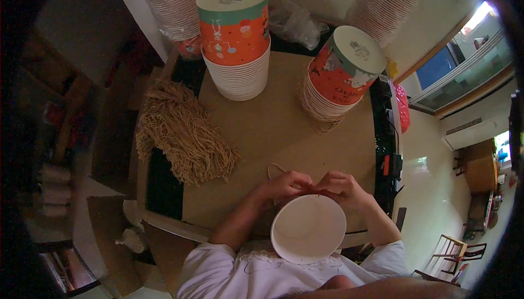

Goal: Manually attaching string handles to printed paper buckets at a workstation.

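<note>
- Cardboard sheet (267, 135), brown, one, laid on the table; all places below are reckoned from it, sides being the seated worker's own.
- Paper tub (308, 229), round, white inside, one; over the sheet's near edge, close against the worker's shirt (256, 269), mouth upward.
- Left hand (292, 185), above the sheet's near part; fingers bent and gathered at the tub's far rim. I cannot tell what they grasp.
- Right hand (341, 187), just beside the left, at the same rim, fingers curled; its hold is likewise hidden from me.
- Cord loop (277, 166), tan, thin; over the sheet, just beyond the left hand.
- Cord bundle (185, 132), tan, thick, loose-ended; lying across the sheet's left edge.
- Left stack (233, 40), nested tubs, upside down, orange and green uppermost; sheet's far left.
- Right stack (344, 75), similar, tilted in my view, cords hanging about its lower rims; sheet's far right.
- Plastic bag (299, 25), clear, crumpled; beyond the sheet's far edge.
</note>
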Available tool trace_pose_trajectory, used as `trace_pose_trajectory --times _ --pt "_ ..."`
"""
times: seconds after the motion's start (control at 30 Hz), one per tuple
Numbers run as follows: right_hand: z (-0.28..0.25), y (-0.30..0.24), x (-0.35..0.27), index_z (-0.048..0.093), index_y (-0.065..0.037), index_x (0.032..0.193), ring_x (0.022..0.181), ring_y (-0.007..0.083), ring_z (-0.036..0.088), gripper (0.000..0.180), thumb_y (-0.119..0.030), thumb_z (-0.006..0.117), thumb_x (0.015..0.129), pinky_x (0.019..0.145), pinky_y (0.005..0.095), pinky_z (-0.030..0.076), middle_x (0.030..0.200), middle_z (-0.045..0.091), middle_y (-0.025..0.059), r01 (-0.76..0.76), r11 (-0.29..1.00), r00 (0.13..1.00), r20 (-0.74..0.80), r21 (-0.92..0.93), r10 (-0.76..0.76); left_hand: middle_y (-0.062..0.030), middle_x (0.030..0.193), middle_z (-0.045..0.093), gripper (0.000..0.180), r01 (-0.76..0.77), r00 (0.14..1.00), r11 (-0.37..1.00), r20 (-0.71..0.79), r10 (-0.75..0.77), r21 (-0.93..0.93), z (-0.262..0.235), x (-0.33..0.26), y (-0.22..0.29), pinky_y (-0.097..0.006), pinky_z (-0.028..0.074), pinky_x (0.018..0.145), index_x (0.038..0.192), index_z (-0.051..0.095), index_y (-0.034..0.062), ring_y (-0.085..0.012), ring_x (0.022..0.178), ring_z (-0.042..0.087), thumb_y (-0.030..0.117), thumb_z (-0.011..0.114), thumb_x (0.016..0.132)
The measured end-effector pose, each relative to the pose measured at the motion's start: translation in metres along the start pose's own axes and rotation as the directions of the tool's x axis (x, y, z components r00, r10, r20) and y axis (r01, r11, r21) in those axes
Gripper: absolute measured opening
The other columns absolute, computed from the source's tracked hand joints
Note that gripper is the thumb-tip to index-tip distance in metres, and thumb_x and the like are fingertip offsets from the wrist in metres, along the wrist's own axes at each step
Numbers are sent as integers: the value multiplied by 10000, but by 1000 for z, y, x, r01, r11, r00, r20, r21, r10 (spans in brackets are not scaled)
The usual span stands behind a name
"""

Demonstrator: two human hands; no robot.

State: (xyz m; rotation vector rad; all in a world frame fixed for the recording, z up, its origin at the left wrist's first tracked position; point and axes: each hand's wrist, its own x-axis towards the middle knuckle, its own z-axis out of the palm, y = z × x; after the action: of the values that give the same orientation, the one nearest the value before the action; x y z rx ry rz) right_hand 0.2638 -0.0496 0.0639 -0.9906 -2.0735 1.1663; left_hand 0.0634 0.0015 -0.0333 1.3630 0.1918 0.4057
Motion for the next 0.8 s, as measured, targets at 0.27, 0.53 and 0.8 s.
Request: trace_pose_trajectory --times 0.27,0.53,0.8 --pt "7 -8 0 618 -27 901 737 232 582 232 20 666 679 632 301 472 803 593 92 -68 997 996 -67 -28 66 -56 876 602 131 157 955 984 -239 -174 -88 5 6 9 -267 452 738 917 594 2 -129 800 568 81 575 814" --pt "7 -7 -6 595 -54 868 742 232 581 220 3 674 672 627 310 474 818 592 77 -25 999 997 -73 -33 23 -37 916 584 211 162 984 964 110 -141 -210 1 -4 31 -236 437 736 998 552 29 -95 837 530 134 589 818" --pt "7 -19 -1 590 -50 877 755 250 578 183 -9 645 707 648 324 472 841 594 85 40 994 999 -11 -98 -42 -21 860 581 139 115 983 968 164 -79 -225 -16 -18 31 -229 433 703 899 555 27 -77 810 525 126 597 811"
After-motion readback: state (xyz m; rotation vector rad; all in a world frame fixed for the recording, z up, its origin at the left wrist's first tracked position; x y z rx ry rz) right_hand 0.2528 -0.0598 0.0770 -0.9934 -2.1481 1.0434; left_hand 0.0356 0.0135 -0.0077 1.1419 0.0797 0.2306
